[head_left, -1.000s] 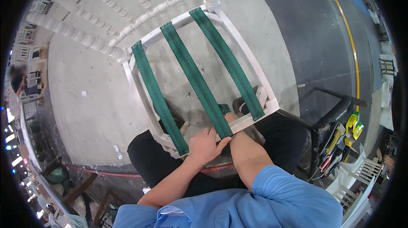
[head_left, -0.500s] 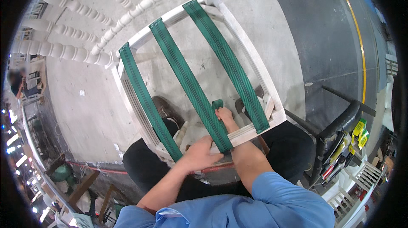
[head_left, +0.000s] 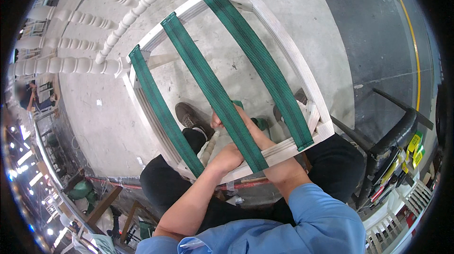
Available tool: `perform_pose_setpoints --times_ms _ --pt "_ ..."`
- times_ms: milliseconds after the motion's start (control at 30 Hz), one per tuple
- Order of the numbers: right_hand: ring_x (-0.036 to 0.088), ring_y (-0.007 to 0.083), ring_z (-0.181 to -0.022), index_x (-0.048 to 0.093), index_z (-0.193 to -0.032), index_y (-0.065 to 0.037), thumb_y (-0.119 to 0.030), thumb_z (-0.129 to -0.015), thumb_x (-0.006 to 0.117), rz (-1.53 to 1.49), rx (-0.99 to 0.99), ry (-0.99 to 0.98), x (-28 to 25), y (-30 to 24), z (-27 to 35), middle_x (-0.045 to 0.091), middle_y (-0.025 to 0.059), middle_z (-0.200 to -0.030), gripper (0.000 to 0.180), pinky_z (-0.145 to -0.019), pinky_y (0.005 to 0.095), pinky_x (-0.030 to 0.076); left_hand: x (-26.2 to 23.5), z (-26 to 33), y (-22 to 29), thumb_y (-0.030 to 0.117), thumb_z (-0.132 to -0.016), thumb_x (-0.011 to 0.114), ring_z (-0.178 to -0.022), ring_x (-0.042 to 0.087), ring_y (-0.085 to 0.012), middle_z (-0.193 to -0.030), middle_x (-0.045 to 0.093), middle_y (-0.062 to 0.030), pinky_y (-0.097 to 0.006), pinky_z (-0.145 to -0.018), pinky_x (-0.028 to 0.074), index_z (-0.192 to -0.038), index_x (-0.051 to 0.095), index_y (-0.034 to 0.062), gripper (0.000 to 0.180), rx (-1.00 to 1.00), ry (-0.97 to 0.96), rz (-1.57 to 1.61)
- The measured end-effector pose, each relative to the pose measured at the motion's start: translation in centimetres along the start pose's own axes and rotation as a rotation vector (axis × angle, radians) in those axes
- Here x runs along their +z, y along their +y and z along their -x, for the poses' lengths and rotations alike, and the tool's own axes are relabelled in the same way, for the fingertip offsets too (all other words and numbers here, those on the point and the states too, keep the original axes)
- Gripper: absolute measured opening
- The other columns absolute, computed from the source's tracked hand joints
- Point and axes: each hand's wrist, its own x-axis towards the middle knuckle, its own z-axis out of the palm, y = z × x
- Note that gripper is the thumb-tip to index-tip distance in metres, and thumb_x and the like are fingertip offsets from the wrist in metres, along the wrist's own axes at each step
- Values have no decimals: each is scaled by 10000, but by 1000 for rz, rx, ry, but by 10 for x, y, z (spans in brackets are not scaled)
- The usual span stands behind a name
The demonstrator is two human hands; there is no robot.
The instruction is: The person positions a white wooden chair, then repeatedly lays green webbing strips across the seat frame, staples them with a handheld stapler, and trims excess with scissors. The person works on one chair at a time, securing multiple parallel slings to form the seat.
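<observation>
A white wooden chair seat frame [head_left: 302,72] rests against my knees, with three green webbing straps running front to back. My left hand [head_left: 228,157] is curled at the front rail [head_left: 283,147], gripping the near end of the middle strap [head_left: 203,72]. My right hand [head_left: 218,122] reaches under the frame. It is mostly hidden beneath the middle strap, and its fingertips show at the strap's left edge. A short piece of loose green webbing [head_left: 258,122] lies along that hand. The left strap [head_left: 158,105] and right strap [head_left: 257,55] are untouched.
White turned spindles [head_left: 71,67] of the chair back lie at the upper left on the concrete floor. My shoe [head_left: 189,116] shows through the frame. A black metal pipe stand [head_left: 395,135] and yellow-green tags [head_left: 415,145] stand at right. A red hose [head_left: 113,181] runs below.
The frame now sits closer and larger in view. My right hand has pushed further left under the middle strap. My left hand has stayed at the front rail.
</observation>
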Motion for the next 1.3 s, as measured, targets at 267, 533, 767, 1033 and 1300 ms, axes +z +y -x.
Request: perform_pose_setpoints --times_ms 267,533,767,1033,1300 --pt "735 251 -816 733 -990 -4 -338 -1019 680 -300 189 223 8 -1 41 748 131 -842 339 -705 344 597 1 -1 -12 115 -1011 639 -1043 675 -217 -1128 771 -139 -361 -949 518 -1189 739 -49 262 192 56 96" --pt "712 235 -656 742 -1093 9 -373 -1048 570 1283 927 471 46 -42 196 758 138 -870 421 -612 384 577 10 17 12 111 -1016 612 -727 746 -286 -1017 762 -184 -434 -559 624 -1123 753 -54 242 162 -5 118" --pt "716 166 -789 725 -1208 8 -270 -1079 629 799 140 693 126 -102 287 768 93 -963 321 -744 321 590 20 10 29 123 -957 715 -651 727 -278 -971 777 -158 -410 -536 580 -1169 747 -41 270 246 22 67" --pt "716 169 -819 714 -1234 5 -200 -1028 675 532 -591 1800 70 -161 555 751 86 -991 293 -759 316 583 34 7 41 78 -905 746 -636 728 -298 -931 782 -158 -415 -489 570 -1132 732 -42 257 295 -39 45" --pt "676 171 -717 783 -1044 17 -279 -874 839 830 -17 1924 -42 -225 646 747 80 -854 346 -663 360 525 27 14 37 118 -955 692 -643 736 -278 -939 792 -159 -399 -544 606 -1103 768 -42 230 234 9 103"
